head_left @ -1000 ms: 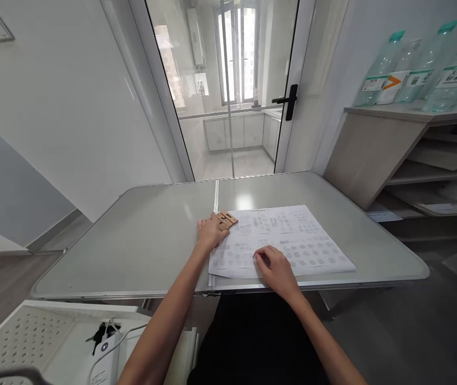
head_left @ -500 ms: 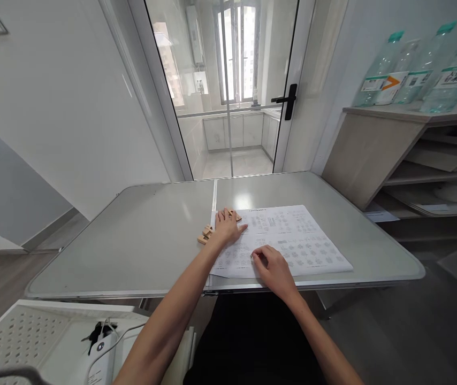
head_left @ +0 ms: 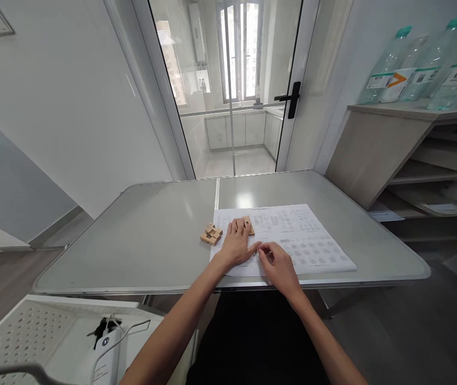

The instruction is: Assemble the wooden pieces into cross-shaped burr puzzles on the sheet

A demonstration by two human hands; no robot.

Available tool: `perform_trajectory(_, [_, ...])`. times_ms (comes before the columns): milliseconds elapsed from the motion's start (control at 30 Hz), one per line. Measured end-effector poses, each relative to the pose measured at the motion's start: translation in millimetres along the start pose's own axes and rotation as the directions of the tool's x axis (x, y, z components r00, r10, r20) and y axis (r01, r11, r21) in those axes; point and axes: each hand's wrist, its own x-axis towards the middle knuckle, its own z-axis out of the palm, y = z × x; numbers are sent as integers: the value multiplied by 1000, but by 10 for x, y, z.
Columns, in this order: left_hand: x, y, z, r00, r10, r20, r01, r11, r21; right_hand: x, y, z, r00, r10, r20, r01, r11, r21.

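Note:
A white sheet printed with rows of small diagrams (head_left: 320,240) lies on the grey table (head_left: 152,235). My left hand (head_left: 236,243) rests palm down on the sheet's left half, fingers spread. A light wooden block (head_left: 249,225) shows at its fingertips, partly covered by them. Several more wooden pieces (head_left: 211,235) sit in a small pile left of that hand, at the sheet's edge. My right hand (head_left: 279,267) is over the lower middle of the sheet, thumb and index finger pinched close to my left thumb. What is between them, if anything, is too small to make out.
A white basket (head_left: 60,321) holding keys (head_left: 102,329), a white device (head_left: 108,353) and a cable stands at the lower left. Clear plastic bottles (head_left: 389,64) stand on the wooden shelf (head_left: 389,139) at right. Behind the table is a glass door with a black handle (head_left: 292,100).
My left hand has slid right across the sheet, with the wooden block now further right at its fingertips. The wooden pile at left is more exposed. My hands are closer together.

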Motion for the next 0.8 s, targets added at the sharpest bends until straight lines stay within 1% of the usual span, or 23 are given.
perform_trajectory(167, [-408, 58, 17, 991, 100, -90, -105, 993, -45, 0, 14, 10, 1000, 12, -18, -12, 1000, 0])
perform_trajectory(300, [-663, 93, -38, 982, 154, -109, -164, 983, -84, -2, 27, 18, 1000, 4, -22, -4, 1000, -7])
perform_trajectory(433, [-829, 107, -126, 976, 184, -116, -201, 967, -155, -5, 36, 26, 1000, 8, -11, -8, 1000, -20])
perform_trajectory(533, [-891, 108, -169, 977, 103, -186, -148, 957, -248, -3, 50, 32, 1000, 7, 3, -7, 999, -36])
perform_trajectory(633, [-917, 102, -180, 967, 6, -254, -91, 942, -322, 1, 63, 36, 1000, 3, 18, -2, 998, -57])
perform_trajectory(800, [-942, 87, -147, 948, -73, -310, -41, 936, -348, -2, 65, 39, 998, 13, 58, -8, 996, -93])
